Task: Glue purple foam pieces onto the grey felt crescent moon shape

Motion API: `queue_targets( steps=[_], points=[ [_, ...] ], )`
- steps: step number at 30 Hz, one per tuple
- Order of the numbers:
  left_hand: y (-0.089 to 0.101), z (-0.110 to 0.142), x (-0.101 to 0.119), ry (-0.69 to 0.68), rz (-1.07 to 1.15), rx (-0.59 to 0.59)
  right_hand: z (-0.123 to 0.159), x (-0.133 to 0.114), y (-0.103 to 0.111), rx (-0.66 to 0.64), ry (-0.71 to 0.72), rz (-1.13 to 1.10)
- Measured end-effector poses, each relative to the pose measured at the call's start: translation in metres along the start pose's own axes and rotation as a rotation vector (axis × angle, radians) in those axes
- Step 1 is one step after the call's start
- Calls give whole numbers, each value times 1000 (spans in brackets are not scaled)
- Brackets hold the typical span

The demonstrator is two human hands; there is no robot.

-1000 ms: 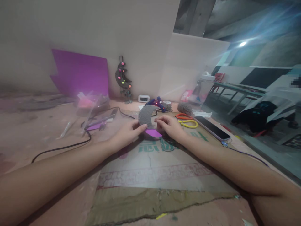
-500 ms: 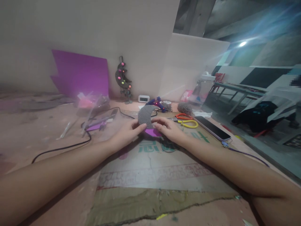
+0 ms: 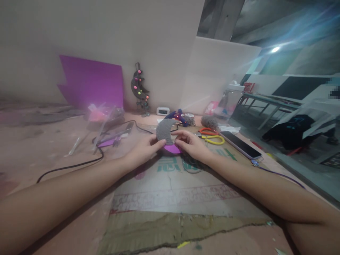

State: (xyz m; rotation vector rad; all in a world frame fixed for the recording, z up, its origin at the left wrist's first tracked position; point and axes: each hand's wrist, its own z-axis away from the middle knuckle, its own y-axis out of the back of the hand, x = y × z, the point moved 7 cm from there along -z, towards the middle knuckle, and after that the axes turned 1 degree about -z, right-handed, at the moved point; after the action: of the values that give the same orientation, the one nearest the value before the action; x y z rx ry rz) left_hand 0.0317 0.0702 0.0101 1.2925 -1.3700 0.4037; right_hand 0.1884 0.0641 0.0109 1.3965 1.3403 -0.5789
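A crescent moon [image 3: 165,131] stands up between my hands over the cardboard. Grey yarn is wound over most of it, and its lower end shows bare purple [image 3: 172,149]. My left hand [image 3: 152,146] grips the crescent's lower left edge between thumb and fingers. Close to the inner curve, my right hand [image 3: 189,144] is closed in a pinch on grey yarn at the boundary between wrapped and bare parts. A thin strand of yarn [image 3: 193,172] loops on the cardboard below that hand.
Cardboard [image 3: 170,194] covers the table under my forearms. Beyond my hands are a blue glue gun [image 3: 177,115], a white clock [image 3: 163,111] and a yarn ball [image 3: 209,122]. Yellow-handled pliers [image 3: 215,140] and a phone [image 3: 240,144] lie right. A decorated moon [image 3: 138,85] hangs behind.
My right hand has shifted very slightly at the crescent's lower right, and a little more of the purple end shows. My left hand keeps its hold.
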Motion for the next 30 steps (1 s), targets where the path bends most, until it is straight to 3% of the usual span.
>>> queue_targets(
  steps=[11, 19, 30],
  points=[
    [-4, -2, -4, 2, 28, -58, 1, 0, 1, -4, -26, 104],
    [-5, -1, -5, 14, -7, -64, 0, -12, -3, -58, 121, 311],
    [-5, -2, 1, -99, 27, -45, 2, -14, -3, -47, 98, 337]
  ],
)
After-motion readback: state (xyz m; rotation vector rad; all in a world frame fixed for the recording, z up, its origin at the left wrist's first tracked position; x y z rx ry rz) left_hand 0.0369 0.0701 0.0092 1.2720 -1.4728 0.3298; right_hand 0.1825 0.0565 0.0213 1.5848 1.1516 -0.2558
